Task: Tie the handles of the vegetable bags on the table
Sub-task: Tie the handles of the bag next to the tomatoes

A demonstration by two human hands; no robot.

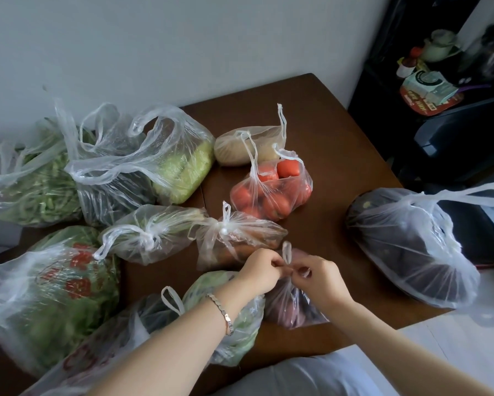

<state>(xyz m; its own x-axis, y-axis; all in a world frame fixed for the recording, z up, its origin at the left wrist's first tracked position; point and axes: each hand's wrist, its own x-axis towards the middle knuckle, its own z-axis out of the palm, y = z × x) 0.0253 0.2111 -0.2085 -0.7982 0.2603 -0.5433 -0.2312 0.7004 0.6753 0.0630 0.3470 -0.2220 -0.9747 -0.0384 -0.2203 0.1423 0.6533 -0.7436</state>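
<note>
Head view: left hand (258, 271), right hand (324, 281) meet; fingers (277, 264) of both pinch handles (286, 252) just above purple-vegetable bag (293, 310).

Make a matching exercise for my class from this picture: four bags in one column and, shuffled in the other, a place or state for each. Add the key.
Column 1
1. tomato bag
2. purple-vegetable bag
3. orange-brown vegetable bag
4. large dark-vegetable bag

Column 2
A. knotted shut
B. at the right edge of the table
C. handles pinched by the left hand and right hand
D. mid-table, untied

Pairs: 1-D, 2-C, 3-A, 4-B
</note>
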